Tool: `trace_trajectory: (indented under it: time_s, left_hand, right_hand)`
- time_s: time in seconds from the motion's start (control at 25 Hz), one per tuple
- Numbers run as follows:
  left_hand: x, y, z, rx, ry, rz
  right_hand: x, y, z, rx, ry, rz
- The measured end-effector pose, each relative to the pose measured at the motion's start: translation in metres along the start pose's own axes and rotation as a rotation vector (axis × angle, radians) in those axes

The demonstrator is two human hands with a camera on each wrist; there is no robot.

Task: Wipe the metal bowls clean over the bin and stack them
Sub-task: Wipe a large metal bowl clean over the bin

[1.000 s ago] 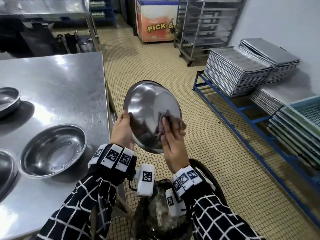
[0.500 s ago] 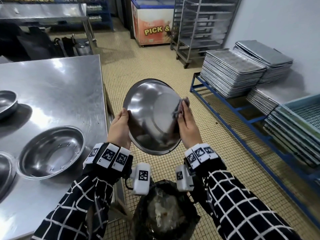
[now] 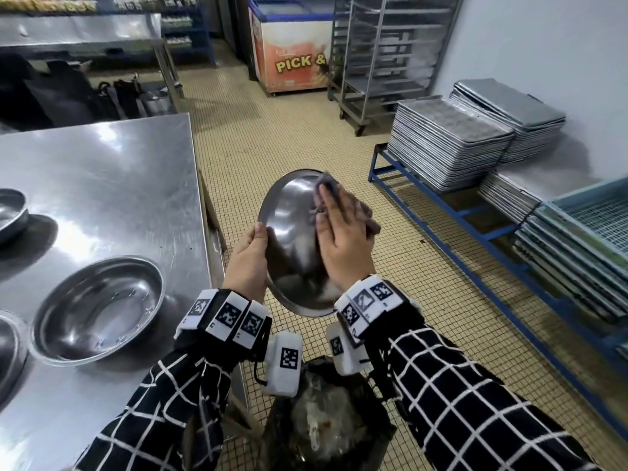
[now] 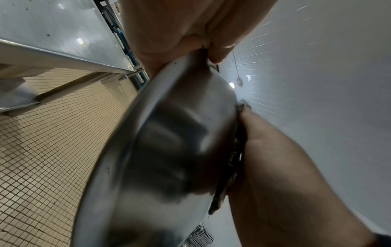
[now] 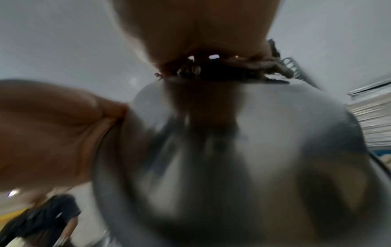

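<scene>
A metal bowl [image 3: 289,239] is tilted on edge over the black-lined bin [image 3: 326,433], with its rounded outside turned toward me. My left hand [image 3: 249,263] grips its left rim, thumb on the outside. My right hand [image 3: 343,243] lies flat with straight fingers and presses a grey cloth [image 3: 328,185] against the bowl's upper right outside. In the left wrist view the bowl [image 4: 169,150] fills the middle, with the cloth [image 4: 232,167] squeezed between it and my right hand [image 4: 285,183]. The right wrist view is blurred, showing the bowl [image 5: 232,167] under the cloth [image 5: 222,68].
The steel table [image 3: 102,171] on my left carries a large bowl [image 3: 98,304] and two more at its left edge, one [image 3: 10,212] far and one [image 3: 10,351] near. Stacked baking trays [image 3: 448,144] on a blue rack [image 3: 458,215] and crates [image 3: 594,232] line the right wall.
My right hand slid the cloth from the bowl's lower middle to its right rim, then up to the top. The left hand kept its grip on the rim.
</scene>
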State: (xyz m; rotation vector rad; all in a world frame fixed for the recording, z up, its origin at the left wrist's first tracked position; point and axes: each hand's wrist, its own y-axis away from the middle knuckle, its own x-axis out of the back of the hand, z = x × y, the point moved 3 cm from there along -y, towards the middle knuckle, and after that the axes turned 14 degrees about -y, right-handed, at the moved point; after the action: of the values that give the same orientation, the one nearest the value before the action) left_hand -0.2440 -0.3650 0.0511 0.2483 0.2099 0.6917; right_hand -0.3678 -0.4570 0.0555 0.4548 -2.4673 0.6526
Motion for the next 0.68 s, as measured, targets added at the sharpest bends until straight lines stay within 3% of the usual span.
trace_trajectory:
  time_s: [0.16,0.28,0.36,0.48,0.6,0.68]
  left_hand:
    - [0.008,-0.004,0.000,-0.015,-0.042,0.047]
    - [0.013,-0.005,0.001,-0.062,-0.170,0.057]
    - [0.013,0.001,0.003,-0.119,-0.296,0.060]
    - [0.011,0.009,-0.003,-0.182,-0.456,0.018]
    - [0.010,0.011,-0.010,-0.250,-0.556,0.018]
    - [0.010,0.012,-0.009,-0.281,-0.549,0.046]
  right_hand:
    - [0.019,0.016,0.046,-0.366,-0.386,0.055]
    - [0.015,0.048,0.058,-0.488,-0.375,0.090]
    - [0.013,0.056,0.049,-0.430,-0.442,0.137]
    - [0.014,0.049,0.016,-0.174,-0.384,0.169]
    - [-0.004,0.046,-0.014,0.064,-0.175,0.063]
    - [-0.016,0.045,-0.015,0.106,0.001,-0.016]
